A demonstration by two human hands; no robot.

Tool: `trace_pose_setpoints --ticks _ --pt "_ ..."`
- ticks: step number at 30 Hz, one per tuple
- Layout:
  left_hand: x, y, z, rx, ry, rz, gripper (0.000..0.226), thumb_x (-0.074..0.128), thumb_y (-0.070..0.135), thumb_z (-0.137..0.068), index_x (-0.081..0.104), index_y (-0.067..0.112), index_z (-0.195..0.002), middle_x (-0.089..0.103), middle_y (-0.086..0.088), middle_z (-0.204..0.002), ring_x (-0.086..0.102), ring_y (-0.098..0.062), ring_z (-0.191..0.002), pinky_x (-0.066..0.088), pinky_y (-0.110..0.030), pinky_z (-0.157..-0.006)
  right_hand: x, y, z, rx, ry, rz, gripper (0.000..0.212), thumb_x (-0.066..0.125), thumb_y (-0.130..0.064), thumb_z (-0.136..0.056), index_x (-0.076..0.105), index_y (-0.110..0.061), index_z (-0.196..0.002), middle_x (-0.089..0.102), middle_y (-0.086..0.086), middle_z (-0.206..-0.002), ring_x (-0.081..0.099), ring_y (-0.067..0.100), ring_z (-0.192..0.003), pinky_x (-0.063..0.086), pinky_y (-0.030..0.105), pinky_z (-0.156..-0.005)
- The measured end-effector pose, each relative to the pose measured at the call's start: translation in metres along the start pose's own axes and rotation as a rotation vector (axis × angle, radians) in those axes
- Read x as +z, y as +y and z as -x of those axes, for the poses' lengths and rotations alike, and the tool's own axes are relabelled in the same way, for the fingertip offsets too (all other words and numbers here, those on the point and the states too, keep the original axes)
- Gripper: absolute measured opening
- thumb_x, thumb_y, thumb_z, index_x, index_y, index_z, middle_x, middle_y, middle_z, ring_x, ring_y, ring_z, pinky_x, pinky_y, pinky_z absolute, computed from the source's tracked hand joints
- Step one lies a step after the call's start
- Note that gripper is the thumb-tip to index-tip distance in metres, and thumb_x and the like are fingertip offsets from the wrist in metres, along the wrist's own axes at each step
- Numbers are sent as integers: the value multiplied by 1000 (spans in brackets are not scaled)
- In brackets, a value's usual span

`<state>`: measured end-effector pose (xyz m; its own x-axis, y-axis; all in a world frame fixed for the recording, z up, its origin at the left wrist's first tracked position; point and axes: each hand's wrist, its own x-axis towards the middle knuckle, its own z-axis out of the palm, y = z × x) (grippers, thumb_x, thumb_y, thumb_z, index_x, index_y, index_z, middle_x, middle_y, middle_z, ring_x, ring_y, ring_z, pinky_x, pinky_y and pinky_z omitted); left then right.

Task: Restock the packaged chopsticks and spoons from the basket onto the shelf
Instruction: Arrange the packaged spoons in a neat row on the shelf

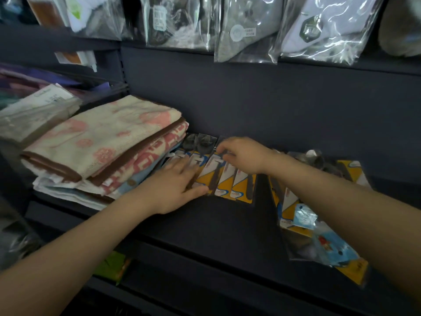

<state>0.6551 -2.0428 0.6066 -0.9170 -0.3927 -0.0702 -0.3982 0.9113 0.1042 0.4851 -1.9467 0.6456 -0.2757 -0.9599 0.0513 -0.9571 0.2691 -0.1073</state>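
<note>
Several yellow-and-white packaged spoons [237, 183] lie side by side on the dark shelf [218, 224], just right of a towel stack. My left hand [173, 188] lies flat on the left packs, fingers spread over them. My right hand [243, 156] pinches the top edge of a middle pack. A second pile of yellow packs [293, 213] lies further right on the shelf, partly under my right forearm, with blue-labelled clear packets [328, 245] on top. No basket is in view.
Folded pink-and-cream towels [102, 147] are stacked at the left of the shelf. Clear bags of socks [248, 30] hang above from the back panel. A green package [111, 265] sits on the lower shelf at the left.
</note>
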Motion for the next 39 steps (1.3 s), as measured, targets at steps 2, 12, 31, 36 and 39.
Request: trace_pose_setpoints --ticks 2,12,31,36,39 --pt "2 -2 2 -46 3 -6 72 26 62 -89 3 26 -148 -5 -8 -158 -6 -23 -145 2 -34 -117 10 0 -35 34 21 19 29 42 -13 -95 57 0 -115 58 19 -121 53 34 -111 44 41 -92" --pt "13 -14 2 1 -12 180 64 30 60 -88 11 39 -145 -8 1 -158 -8 -16 -145 4 -32 -119 31 26 -114 233 47 -93 28 44 -6 -93 62 -3 -114 61 16 -122 58 30 -108 45 29 -83" --pt "12 -15 -11 51 -19 194 56 30 42 -96 8 30 -147 -4 4 -158 -6 -11 -144 -1 -23 -114 2 46 -83 250 78 -18 30 47 -5 -86 68 -10 -108 65 13 -117 61 30 -104 52 39 -92" --pt "15 -14 -12 36 -37 187 56 27 42 -97 8 28 -147 -5 5 -158 -8 -12 -144 1 -26 -115 10 33 -82 348 73 128 23 51 -2 -87 63 -4 -107 60 14 -110 61 34 -102 45 32 -75" --pt "13 -13 -10 33 -58 181 60 24 49 -95 7 27 -147 -5 4 -158 -9 -11 -144 -2 -25 -115 13 34 -82 362 -28 75 9 60 -7 -84 63 -1 -89 59 10 -91 59 31 -90 43 29 -68"
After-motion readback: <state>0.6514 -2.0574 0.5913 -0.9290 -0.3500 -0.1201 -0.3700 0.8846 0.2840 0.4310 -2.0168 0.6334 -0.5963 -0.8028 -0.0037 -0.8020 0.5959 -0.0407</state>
